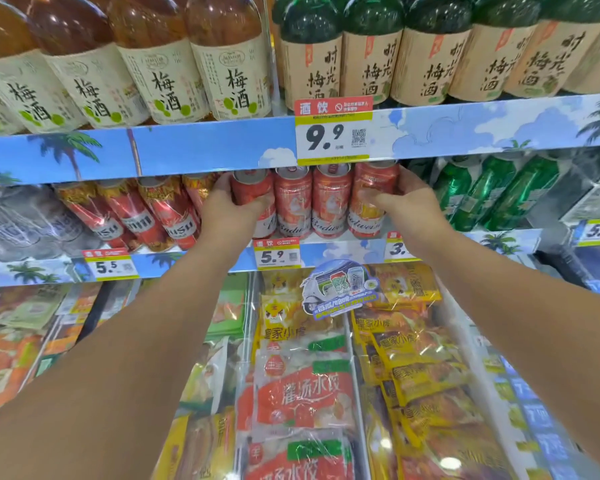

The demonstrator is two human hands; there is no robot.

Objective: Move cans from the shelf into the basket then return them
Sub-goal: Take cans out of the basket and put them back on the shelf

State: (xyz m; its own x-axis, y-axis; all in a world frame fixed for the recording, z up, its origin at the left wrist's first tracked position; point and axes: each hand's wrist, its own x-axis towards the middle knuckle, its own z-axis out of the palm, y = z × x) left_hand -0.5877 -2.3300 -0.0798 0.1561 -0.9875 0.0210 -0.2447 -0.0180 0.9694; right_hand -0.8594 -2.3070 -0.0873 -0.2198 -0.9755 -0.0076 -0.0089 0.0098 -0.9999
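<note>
Two hands reach the middle shelf [326, 244]: the left hand [234, 206] curls its fingers round the leftmost red can [253, 199] of a row of four, and the right hand [400, 199] wraps the rightmost can [371, 199]. All four stand upright, tops just under the upper shelf edge [187, 150]. Other red cans [146, 216] crowd the left side; green bottles [482, 192] stand near the right.

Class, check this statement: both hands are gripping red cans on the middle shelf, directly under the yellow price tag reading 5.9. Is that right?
Not quite. The left hand and right hand do grip red cans, but the price tag directly above them reads 9.9; the 5.9 tag sits below the cans. The head view shows this.
</note>
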